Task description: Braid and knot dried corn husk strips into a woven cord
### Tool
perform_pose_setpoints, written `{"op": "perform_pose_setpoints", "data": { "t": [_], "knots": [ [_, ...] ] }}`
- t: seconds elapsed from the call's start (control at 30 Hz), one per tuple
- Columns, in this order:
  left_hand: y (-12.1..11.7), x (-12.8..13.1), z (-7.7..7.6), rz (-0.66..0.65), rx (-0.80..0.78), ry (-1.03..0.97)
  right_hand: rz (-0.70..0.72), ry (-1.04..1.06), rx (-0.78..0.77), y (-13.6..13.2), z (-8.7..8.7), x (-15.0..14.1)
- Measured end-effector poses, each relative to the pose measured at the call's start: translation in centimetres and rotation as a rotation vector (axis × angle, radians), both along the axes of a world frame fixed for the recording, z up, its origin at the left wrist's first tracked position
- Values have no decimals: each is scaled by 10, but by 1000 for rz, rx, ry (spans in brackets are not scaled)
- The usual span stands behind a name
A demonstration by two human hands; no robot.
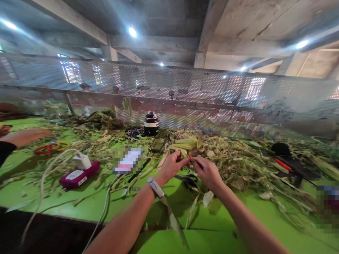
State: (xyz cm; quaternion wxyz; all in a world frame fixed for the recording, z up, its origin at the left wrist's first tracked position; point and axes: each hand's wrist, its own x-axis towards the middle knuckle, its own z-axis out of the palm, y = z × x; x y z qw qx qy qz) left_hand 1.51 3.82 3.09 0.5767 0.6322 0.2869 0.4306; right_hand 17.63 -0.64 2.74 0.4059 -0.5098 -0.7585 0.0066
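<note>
My left hand (173,165), with a white watch band (155,187) on its wrist, pinches a pale yellow-green corn husk (184,153). The fingers of my right hand (208,172) are closed at the same piece, close to the left fingertips. A small reddish spot shows between the two hands, too small to name. Behind them a bundle of yellowish husks (186,143) lies on the heap. Dark-handled scissors (189,180) lie on the green table (212,225) just below my hands.
Dry husk scraps (235,164) cover much of the tabletop. A black bottle (151,125) stands before a perforated metal screen (174,83). Left lie a phone (129,160) on a cable and a white charger (82,161) on a magenta power strip (79,175). Another person's hand (30,135) reaches in.
</note>
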Motion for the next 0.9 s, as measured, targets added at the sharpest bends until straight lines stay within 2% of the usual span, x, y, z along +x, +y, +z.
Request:
{"op": "perform_pose_setpoints", "data": {
  "t": [0.17,0.27,0.43,0.53,0.73,0.83,0.9],
  "knots": [
    [3,-4,3,11,-11,-25,36,-12,54,-2,4,0],
    [5,-6,5,18,-25,-41,49,-24,16,-1,7,1],
    [8,-9,6,99,-51,-71,16,3,-32,1,10,6],
    [8,-8,5,91,-28,-75,14,50,-122,0,12,10],
    [1,-4,3,-143,38,54,1,442,-360,3,14,11],
    [-3,1,-3,-192,108,170,49,660,-473,5,9,2],
    [-5,4,-8,-221,111,203,84,807,-488,5,5,-5]
  ]
}}
